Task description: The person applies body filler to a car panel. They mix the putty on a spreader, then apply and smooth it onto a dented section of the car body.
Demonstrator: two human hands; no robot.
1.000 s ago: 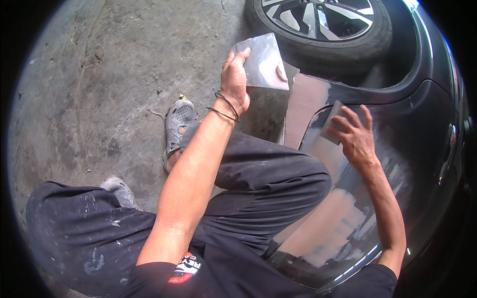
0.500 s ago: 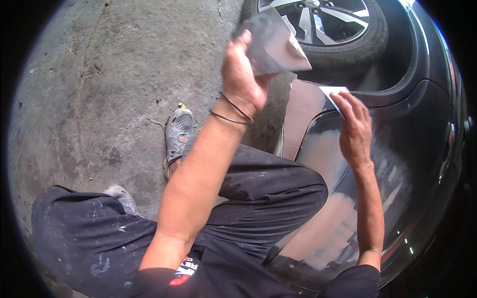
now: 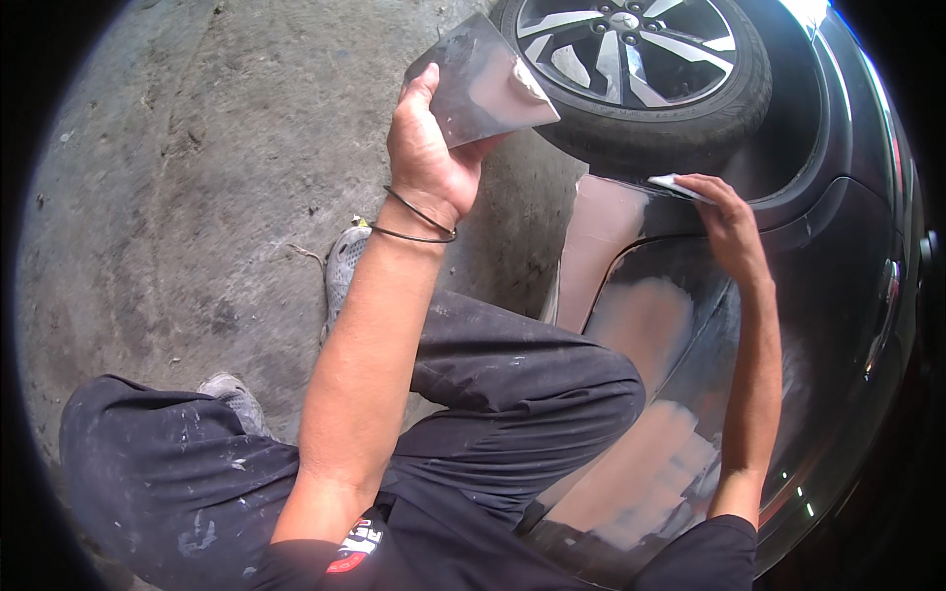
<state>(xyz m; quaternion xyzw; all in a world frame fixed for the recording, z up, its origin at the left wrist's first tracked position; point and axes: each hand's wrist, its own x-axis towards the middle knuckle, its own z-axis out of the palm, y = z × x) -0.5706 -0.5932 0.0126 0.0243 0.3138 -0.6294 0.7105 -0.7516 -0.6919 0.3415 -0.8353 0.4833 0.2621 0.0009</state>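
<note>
My left hand (image 3: 429, 158) grips a flat grey mixing board (image 3: 463, 84), thumb on its face and fingers beneath. A small pinkish lump of body filler (image 3: 529, 79) sits near the board's right edge. In my right hand (image 3: 734, 231) is a thin white spreader (image 3: 676, 184), pinched by the fingers and seen nearly edge-on. It lies at the wheel arch's lower edge, just beyond the upper end of a filler-coated strip (image 3: 603, 219); whether it touches the bodywork I cannot tell.
A car wheel (image 3: 631, 69) is at the top, beside the dark car body (image 3: 818, 286). Sanded filler patches (image 3: 641, 315) cover the panel near my bent knee (image 3: 552, 394). Stained concrete floor (image 3: 177, 217) stretches to the left, with my grey clogs (image 3: 345, 261) on it.
My left hand and the mixing board have moved left, away from the wheel. My right hand has shifted slightly right, and the spreader has tilted flatter by the arch.
</note>
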